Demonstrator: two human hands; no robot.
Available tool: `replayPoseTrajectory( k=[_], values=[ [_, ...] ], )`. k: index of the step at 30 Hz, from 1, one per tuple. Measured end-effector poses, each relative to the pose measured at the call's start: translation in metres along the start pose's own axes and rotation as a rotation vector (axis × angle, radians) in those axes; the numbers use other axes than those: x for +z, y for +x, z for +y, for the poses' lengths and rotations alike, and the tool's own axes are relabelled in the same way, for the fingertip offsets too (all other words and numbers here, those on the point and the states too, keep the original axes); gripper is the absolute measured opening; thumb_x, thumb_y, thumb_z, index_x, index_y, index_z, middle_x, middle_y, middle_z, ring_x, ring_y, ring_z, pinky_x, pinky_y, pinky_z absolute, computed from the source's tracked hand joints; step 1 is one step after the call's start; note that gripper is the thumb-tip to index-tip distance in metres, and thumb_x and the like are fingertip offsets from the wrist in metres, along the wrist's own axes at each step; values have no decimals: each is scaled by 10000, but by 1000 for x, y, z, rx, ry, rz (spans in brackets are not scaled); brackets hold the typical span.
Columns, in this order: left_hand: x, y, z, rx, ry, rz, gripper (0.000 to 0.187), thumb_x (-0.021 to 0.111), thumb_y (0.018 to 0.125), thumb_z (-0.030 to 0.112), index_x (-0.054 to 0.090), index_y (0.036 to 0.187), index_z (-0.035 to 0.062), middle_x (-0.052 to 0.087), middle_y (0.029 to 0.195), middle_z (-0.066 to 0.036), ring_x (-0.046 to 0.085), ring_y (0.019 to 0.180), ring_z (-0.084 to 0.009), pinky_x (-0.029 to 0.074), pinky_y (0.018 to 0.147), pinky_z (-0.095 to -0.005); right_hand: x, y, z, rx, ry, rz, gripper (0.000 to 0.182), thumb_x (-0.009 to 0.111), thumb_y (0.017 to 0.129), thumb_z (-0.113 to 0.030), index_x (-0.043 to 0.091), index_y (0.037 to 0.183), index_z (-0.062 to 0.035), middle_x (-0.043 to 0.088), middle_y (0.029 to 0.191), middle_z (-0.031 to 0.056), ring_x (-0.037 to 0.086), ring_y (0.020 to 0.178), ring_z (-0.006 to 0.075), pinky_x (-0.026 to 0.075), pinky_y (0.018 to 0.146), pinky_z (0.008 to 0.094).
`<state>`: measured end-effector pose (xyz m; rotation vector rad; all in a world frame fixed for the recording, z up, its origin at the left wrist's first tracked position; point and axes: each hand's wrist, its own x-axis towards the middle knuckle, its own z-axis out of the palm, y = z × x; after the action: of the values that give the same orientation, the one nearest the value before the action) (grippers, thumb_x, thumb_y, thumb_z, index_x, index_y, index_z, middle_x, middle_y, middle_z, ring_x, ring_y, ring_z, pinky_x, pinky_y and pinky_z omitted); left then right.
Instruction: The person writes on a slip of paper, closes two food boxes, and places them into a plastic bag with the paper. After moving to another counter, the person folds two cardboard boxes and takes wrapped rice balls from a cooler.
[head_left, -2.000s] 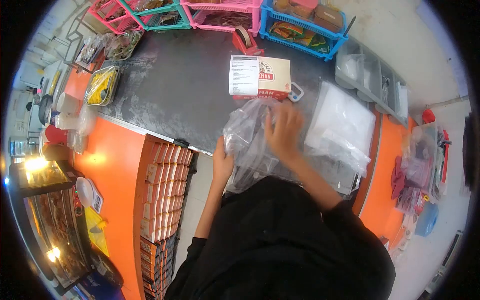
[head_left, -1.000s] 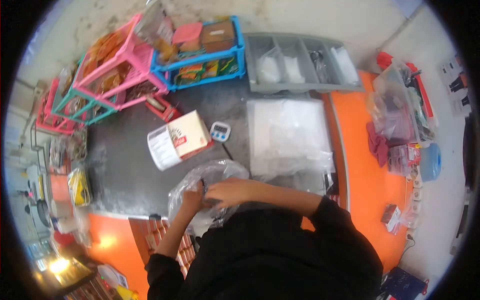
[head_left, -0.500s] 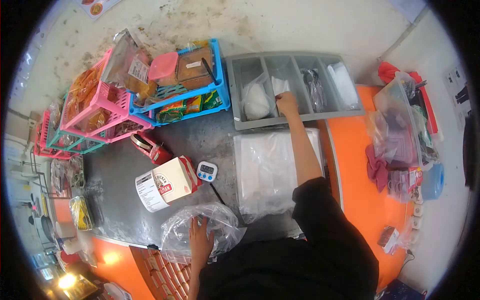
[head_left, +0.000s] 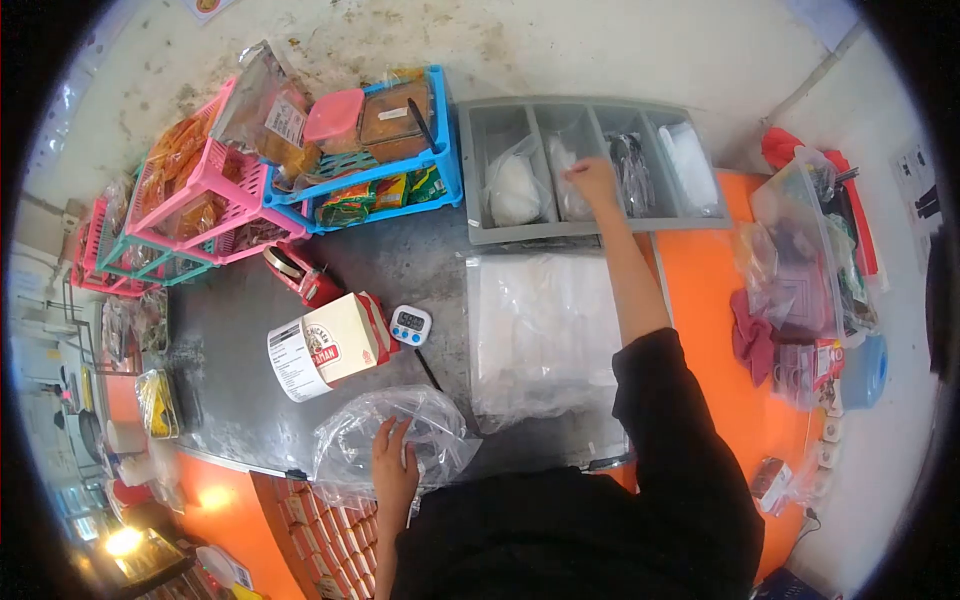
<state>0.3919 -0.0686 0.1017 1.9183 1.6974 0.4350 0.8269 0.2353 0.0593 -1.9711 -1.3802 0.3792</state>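
A clear plastic bag [head_left: 345, 440] lies puffed out at the counter's near edge. My left hand [head_left: 396, 468] rests on it, fingers stretched out and slightly apart. Farther off, my right hand [head_left: 597, 185] reaches into the second compartment of a grey divided tray [head_left: 590, 228]. Its thumb and fingers are pinched together beside a whitish translucent plastic piece [head_left: 570, 200]; what the fingertips hold is too small to tell. The compartment to the left has a white bundle in clear plastic [head_left: 517, 190]. Dark wrapped cutlery [head_left: 630, 180] is in the compartment to the right.
A printed paper box [head_left: 345, 340] with a receipt, a timer [head_left: 410, 325] and a red tape dispenser [head_left: 303, 275] stand on the dark counter. Flat plastic bags [head_left: 540, 330] lie below the tray. Stacked baskets [head_left: 365, 180] stand back left, a clear bin [head_left: 800, 240] right.
My right hand has shifted slightly right and up within the tray, and whitish plastic now shows below its fingers. My left hand stays on the bag, its fingers closer together.
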Motion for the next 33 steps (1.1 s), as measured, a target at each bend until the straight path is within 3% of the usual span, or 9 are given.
replayPoseTrajectory(
  k=[6,15,20,23,26,27,28,31,33],
  values=[
    [-6,-25,-5,-39,43,97,304,508,785,-23,558,1079,35,502,1164,-162,457,1099,-349,358,936,-412,-26,28,26,-239,103,81,177,688,687,-200,675,728,-28,630,660,116,599,605,225,454,583,321],
    [-10,-80,-31,-111,146,374,252,503,766,-51,590,989,24,521,1108,-152,463,1073,-331,376,898,-396,-55,21,36,197,402,-129,216,658,760,-206,631,893,-37,616,710,44,547,607,125,447,551,280],
    [-22,-102,-51,-224,268,797,271,511,843,151,582,1085,52,344,1297,-203,321,1216,-357,345,953,-415,-63,-15,24,-343,237,482,219,590,831,-176,594,988,-23,599,802,51,551,601,108,428,496,223],
    [-11,-126,-112,-278,-163,761,362,552,823,280,588,1135,100,178,1424,-190,249,1266,-362,283,992,-467,-97,-160,-129,-46,615,489,209,476,899,-105,547,1001,63,599,846,80,557,623,111,451,515,209],
    [-36,-107,-95,-151,-218,630,422,573,794,309,573,1172,123,107,1453,-190,152,1317,-355,179,1034,-477,-42,-285,-159,-472,588,640,133,492,879,-63,521,819,51,578,785,91,543,671,123,477,592,284],
    [-38,-106,-102,-103,-172,569,449,581,783,309,558,1195,130,100,1455,-191,119,1332,-348,150,1044,-469,-17,-337,-169,-926,56,498,129,440,860,-4,569,854,6,596,820,120,590,676,175,478,533,269],
    [-39,-108,-108,-117,-173,582,449,581,783,309,558,1195,130,100,1455,-191,119,1332,-348,150,1044,-469,47,-393,-120,-782,53,-281,135,465,826,-20,582,895,-14,602,873,127,606,738,238,485,562,303],
    [-46,-102,-120,-33,-281,462,455,544,809,320,529,1229,146,88,1457,-190,94,1339,-336,97,1058,-456,60,-413,-217,-880,372,-558,309,525,756,-70,562,1063,-65,575,1078,122,595,882,288,489,722,386],
    [-53,-97,-123,5,-303,416,433,500,836,327,535,1209,110,127,1446,-199,131,1330,-346,113,1056,-456,81,-426,-221,-1079,-238,-460,348,544,767,-72,547,1115,-84,552,1144,114,600,887,280,493,732,356]
  ],
)
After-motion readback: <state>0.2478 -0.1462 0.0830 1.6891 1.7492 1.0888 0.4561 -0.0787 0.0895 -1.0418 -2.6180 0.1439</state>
